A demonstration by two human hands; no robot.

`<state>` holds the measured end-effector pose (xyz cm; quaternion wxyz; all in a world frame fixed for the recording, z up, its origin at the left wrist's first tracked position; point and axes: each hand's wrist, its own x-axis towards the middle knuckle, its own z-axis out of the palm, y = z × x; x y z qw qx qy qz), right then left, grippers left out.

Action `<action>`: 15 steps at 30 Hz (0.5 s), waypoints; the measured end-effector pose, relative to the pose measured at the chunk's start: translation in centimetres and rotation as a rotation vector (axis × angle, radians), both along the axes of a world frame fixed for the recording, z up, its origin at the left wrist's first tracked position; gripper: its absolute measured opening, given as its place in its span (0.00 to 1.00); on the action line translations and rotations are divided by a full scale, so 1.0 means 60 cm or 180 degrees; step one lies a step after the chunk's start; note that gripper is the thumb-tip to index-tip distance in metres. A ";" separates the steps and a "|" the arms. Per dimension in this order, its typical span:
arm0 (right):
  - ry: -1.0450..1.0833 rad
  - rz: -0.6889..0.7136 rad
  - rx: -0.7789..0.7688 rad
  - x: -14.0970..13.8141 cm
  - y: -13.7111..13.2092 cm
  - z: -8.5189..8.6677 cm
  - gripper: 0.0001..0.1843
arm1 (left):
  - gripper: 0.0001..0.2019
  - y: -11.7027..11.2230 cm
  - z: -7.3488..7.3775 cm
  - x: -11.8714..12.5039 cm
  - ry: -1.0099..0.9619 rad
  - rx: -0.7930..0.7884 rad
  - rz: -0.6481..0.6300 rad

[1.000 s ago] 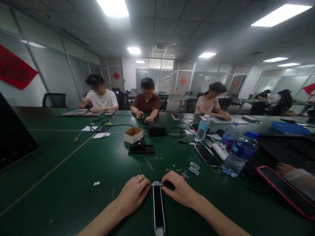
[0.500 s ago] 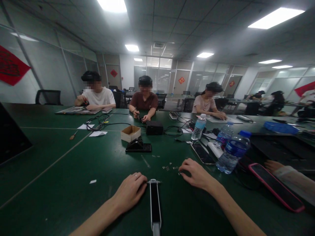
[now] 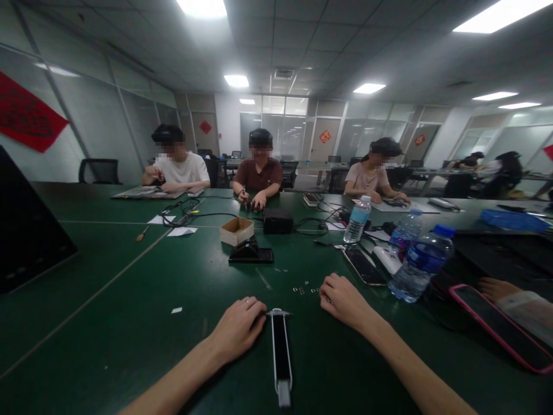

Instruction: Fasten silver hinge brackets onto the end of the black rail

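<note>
Right hand has left the top end of the black bar and now rests up and to the right of it, by small metal rings. The bar lies flat on the green table at bottom middle, its long side pointing away from the person, with a shiny metal rim. Left hand is nearer, curled just beside the bar's top end. Both hands curl low, so it is hard to tell if they hold anything.

Two hands, one black strip, three water bottles, two phones, one cardboard box, one black box, and three people seated across the surface.
</note>
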<state>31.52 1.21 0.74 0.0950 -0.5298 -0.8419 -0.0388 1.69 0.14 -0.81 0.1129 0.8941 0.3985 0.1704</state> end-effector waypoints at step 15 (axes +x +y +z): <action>0.1885 0.1210 0.0560 -0.127 -0.053 -0.016 0.05 | 0.07 -0.030 0.011 0.021 -0.1087 0.1304 -0.0523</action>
